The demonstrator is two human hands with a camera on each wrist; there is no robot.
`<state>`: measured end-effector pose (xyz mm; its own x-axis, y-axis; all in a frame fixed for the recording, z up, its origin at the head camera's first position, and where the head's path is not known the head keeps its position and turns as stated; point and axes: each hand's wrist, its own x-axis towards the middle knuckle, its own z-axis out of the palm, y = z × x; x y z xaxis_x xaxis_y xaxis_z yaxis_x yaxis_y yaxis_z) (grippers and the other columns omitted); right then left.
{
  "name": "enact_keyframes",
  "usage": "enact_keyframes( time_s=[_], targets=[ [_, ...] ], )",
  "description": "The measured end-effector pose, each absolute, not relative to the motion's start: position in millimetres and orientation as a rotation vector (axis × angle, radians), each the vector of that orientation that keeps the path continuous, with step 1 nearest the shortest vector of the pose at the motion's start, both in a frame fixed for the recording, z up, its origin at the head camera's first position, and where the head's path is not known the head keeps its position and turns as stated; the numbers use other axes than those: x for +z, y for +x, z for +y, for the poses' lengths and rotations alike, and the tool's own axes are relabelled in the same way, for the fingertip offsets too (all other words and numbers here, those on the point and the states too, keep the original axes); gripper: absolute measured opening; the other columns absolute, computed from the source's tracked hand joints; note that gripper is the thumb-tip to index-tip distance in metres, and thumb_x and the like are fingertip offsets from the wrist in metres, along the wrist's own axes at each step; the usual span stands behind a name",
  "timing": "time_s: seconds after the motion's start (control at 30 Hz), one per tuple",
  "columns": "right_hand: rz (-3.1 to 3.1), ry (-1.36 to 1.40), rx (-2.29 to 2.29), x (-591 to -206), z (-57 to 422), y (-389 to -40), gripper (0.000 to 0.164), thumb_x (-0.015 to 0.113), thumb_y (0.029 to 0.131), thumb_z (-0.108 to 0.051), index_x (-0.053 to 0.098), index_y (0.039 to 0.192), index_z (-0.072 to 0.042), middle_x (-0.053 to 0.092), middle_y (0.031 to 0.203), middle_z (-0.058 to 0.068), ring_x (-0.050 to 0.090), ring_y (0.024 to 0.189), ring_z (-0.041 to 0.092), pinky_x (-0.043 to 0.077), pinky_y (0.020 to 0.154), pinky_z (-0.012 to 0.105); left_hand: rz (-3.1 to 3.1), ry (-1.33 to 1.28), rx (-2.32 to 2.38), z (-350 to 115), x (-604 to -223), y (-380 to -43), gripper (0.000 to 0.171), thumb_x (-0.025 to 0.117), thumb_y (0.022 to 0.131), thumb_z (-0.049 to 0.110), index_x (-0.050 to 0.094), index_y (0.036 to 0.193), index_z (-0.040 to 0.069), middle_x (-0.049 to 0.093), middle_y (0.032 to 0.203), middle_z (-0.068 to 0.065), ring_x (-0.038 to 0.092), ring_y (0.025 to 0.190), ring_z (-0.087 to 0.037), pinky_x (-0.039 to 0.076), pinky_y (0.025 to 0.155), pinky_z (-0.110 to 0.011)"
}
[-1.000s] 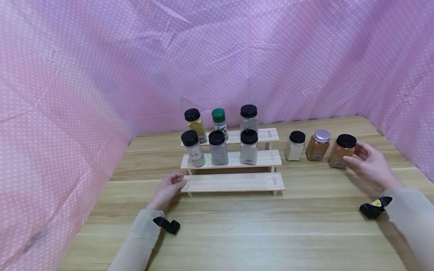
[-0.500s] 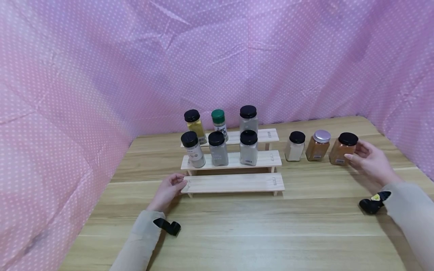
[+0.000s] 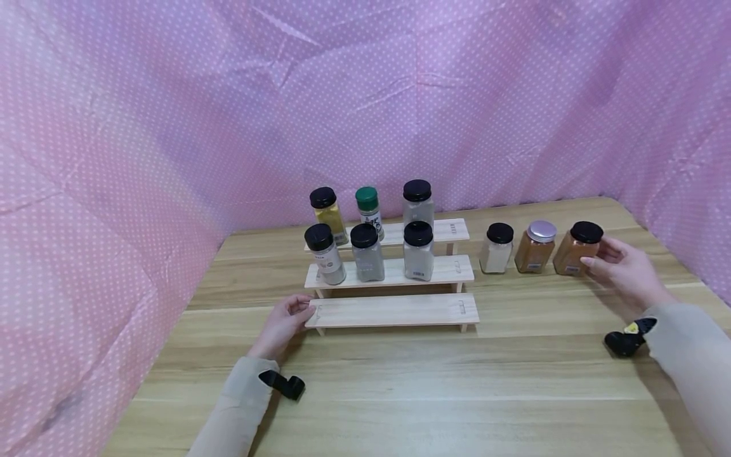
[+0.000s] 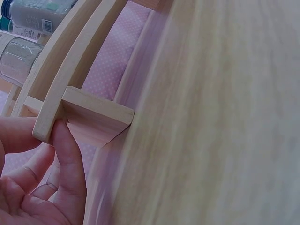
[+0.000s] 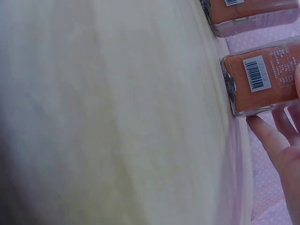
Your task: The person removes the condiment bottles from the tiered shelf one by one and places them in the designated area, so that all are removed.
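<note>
At the left end of the lowest tier of a wooden step rack (image 3: 394, 311), my left hand (image 3: 283, 325) pinches the board's edge between thumb and finger; the left wrist view shows this grip on the board end (image 4: 47, 117). Far to the right, my right hand (image 3: 627, 271) holds a square spice jar (image 3: 573, 252) with orange-brown powder and a black lid. In the right wrist view that jar (image 5: 262, 77) stands on the table, its barcode label showing, with fingers along its side. Beside it are a silver-lidded jar (image 3: 535, 251) and a black-lidded jar of pale powder (image 3: 496, 252).
The middle tier carries a black-capped shaker (image 3: 329, 260) and two black-lidded jars (image 3: 368, 259). On the top tier stand a yellow jar (image 3: 330, 219), a green-capped bottle (image 3: 371, 209) and another black-lidded jar (image 3: 419, 206). A pink dotted cloth (image 3: 365, 95) hangs behind the wooden table (image 3: 400, 393).
The orange-brown jar in my right hand has shifted slightly back and has straightened beside the silver-lidded jar. My left hand stays on the rack.
</note>
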<state>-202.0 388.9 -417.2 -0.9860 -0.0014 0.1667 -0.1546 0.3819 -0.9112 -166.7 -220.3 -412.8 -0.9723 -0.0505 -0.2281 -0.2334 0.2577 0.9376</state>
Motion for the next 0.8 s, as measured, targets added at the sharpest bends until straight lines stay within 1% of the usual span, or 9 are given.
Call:
enact_keyframes(
  time_s=[0.1,0.3,0.37,0.43,0.5,0.57,0.67,0.73,0.8],
  targets=[
    [-2.511,0.126,1.639,-416.1,388.7,-202.9,0.069,0.064,0.090,-0.011,0.023,0.143,0.009,0.050,0.105,-0.034,0.046,0.089,-0.027,0.042,0.075,0.000,2.375,-0.284,1.807,-220.0,-413.4,-166.9,0.021,0.058,0.092,0.004,0.054,0.111,-0.005,0.060,0.083,0.005,0.053,0.069,-0.004,0.044,0.059,-0.019],
    [-2.449,0.129,1.682,-417.0,388.0,-205.3,0.067,0.064,0.089,-0.005,0.025,0.143,0.008,0.050,0.099,-0.042,0.048,0.088,-0.027,0.041,0.074,-0.001,2.377,-0.297,1.797,-219.8,-414.0,-167.5,0.021,0.057,0.092,0.004,0.054,0.112,-0.004,0.060,0.084,0.004,0.054,0.070,-0.005,0.044,0.060,-0.019],
    [-2.417,0.122,1.723,-417.3,387.7,-204.4,0.067,0.064,0.089,-0.003,0.027,0.144,0.005,0.052,0.098,-0.042,0.050,0.088,-0.026,0.043,0.073,0.000,2.376,-0.300,1.795,-219.5,-413.2,-167.4,0.022,0.057,0.093,0.004,0.054,0.113,-0.004,0.060,0.085,0.003,0.054,0.071,-0.005,0.045,0.060,-0.019],
    [-2.377,0.102,1.771,-417.4,387.3,-203.2,0.065,0.064,0.088,-0.003,0.032,0.145,-0.006,0.054,0.097,-0.040,0.052,0.087,-0.024,0.044,0.071,0.002,2.371,-0.306,1.798,-219.3,-412.4,-167.2,0.022,0.057,0.093,0.005,0.054,0.113,-0.004,0.060,0.086,0.003,0.054,0.071,-0.006,0.045,0.060,-0.019],
    [-2.297,0.079,1.877,-417.4,386.9,-202.3,0.059,0.065,0.087,-0.001,0.044,0.138,-0.020,0.058,0.096,-0.036,0.055,0.087,-0.020,0.047,0.070,0.004,2.366,-0.302,1.802,-219.2,-411.4,-166.9,0.023,0.057,0.093,0.005,0.054,0.114,-0.004,0.060,0.086,0.003,0.054,0.072,-0.006,0.045,0.061,-0.019],
    [-2.189,0.069,2.011,-417.3,386.5,-201.7,0.049,0.067,0.085,0.000,0.056,0.124,-0.029,0.063,0.095,-0.030,0.059,0.086,-0.016,0.049,0.069,0.007,2.353,-0.306,1.816,-218.9,-410.5,-166.8,0.023,0.057,0.093,0.005,0.053,0.114,-0.004,0.060,0.086,0.003,0.055,0.072,-0.006,0.045,0.061,-0.019],
    [-2.061,0.057,2.158,-417.4,386.6,-201.5,0.042,0.069,0.082,0.003,0.062,0.106,-0.031,0.067,0.093,-0.024,0.062,0.084,-0.011,0.051,0.067,0.010,2.333,-0.310,1.837,-218.3,-409.8,-166.3,0.023,0.056,0.093,0.004,0.053,0.115,-0.004,0.059,0.086,0.003,0.055,0.072,-0.006,0.045,0.061,-0.019],
    [-2.055,0.054,2.175,-417.6,386.7,-201.1,0.040,0.069,0.082,0.003,0.062,0.105,-0.029,0.067,0.093,-0.023,0.062,0.084,-0.011,0.051,0.067,0.010,2.324,-0.313,1.847,-217.8,-409.8,-166.2,0.023,0.056,0.093,0.003,0.053,0.115,-0.005,0.059,0.086,0.003,0.055,0.071,-0.005,0.045,0.061,-0.019],
    [-2.148,0.033,2.076,-417.4,386.4,-200.1,0.040,0.069,0.083,0.000,0.059,0.105,-0.031,0.065,0.093,-0.027,0.060,0.084,-0.014,0.049,0.068,0.008,2.319,-0.311,1.852,-217.7,-410.2,-166.0,0.023,0.055,0.093,0.003,0.053,0.115,-0.005,0.059,0.085,0.003,0.055,0.071,-0.005,0.045,0.061,-0.019]
  ],
)
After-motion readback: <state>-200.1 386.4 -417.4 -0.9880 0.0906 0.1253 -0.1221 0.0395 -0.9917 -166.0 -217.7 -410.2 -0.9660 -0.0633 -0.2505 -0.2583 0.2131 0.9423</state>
